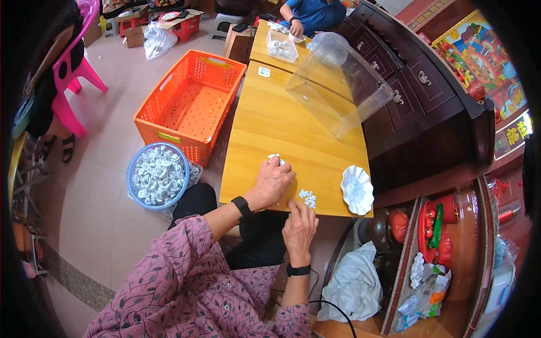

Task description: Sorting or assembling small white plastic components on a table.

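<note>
Small white parts (307, 198) on wooden table (287, 129) near edge; right hand (299, 227) pinching at them, left hand (273, 181) just beyond, clenched on white piece (275, 158).

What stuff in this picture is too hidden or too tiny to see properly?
Head view:
- Left hand hides most of a small white piece at its fingertips; shape unclear.
- Little white parts by the right hand are too small to identify.
- White scalloped dish: contents too pale to tell.
- Blue basin pieces are too tiny.
- The person in blue is cut off by the top edge.
</note>
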Available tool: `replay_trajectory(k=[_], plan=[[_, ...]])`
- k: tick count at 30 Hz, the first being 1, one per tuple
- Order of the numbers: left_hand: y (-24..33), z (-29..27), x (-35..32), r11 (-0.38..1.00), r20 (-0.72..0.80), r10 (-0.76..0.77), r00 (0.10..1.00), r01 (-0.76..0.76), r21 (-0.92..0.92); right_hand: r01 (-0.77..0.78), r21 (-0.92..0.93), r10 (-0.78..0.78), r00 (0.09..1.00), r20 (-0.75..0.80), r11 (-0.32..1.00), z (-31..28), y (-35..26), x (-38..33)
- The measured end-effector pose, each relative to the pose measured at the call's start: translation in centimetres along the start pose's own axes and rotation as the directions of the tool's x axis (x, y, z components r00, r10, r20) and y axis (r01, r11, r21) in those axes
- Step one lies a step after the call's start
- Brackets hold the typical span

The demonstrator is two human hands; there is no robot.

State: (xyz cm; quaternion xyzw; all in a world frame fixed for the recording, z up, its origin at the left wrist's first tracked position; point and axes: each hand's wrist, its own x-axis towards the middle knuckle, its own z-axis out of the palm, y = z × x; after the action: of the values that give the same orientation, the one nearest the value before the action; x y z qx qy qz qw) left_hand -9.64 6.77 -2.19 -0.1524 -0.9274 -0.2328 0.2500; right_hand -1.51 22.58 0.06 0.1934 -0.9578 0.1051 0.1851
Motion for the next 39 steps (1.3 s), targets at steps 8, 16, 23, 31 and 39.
replay_trajectory(k=[8,16,23,31,39], plan=[[0.7,-0.7,-0.7,0.998,-0.089,0.058,0.994,-0.058,0.0,0.053,0.029,-0.047,0.986,-0.158,0.998,1.8,1.4,-0.6],[0.4,-0.2,-1.4,0.991,-0.21,-0.008,0.978,-0.019,-0.129,-0.033,0.264,0.098,0.966,-0.239,0.964,2.6,1.0,-1.1],[-0.3,-2.6,-5.2,0.5,0.053,-0.393,0.918,0.261,-0.826,-0.353,0.894,0.581,0.802,0.137,0.276,0.9,-2.1,-1.3],[-0.5,-6.0,-10.0,-0.46,0.547,-0.25,0.799,0.399,-0.793,-0.427,0.864,0.535,0.812,0.235,0.268,-0.9,-5.7,-2.3],[1.7,-6.7,-12.2,-0.284,0.552,-0.15,0.82,0.499,-0.819,-0.319,0.665,0.351,0.932,0.09,0.676,-1.3,-7.7,-4.1]])
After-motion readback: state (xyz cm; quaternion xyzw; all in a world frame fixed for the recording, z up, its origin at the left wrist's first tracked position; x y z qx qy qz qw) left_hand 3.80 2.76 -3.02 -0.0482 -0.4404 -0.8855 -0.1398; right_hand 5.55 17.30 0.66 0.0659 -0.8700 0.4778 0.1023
